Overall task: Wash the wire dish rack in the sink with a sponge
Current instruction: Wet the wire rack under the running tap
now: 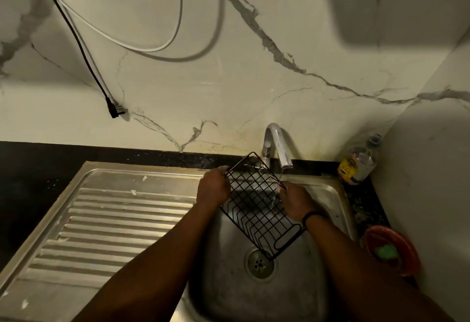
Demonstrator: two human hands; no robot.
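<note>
Grip: left hand [213,187] curls round the upper left edge of the wire dish rack [256,206]; right hand [295,203] holds its right edge, fingers apparently wrapped on the wire.
Rack: tilted over the sink [229,288], lower corner near the drain [259,263].
Tap [277,147]: water runs onto the rack.
Sponge [386,251]: green, in the red bowl [407,245], right of the sink.

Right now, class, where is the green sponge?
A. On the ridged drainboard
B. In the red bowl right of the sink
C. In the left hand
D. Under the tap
B: the green sponge lies in the red bowl on the counter, while both hands hold the wire rack under the running tap.
</note>
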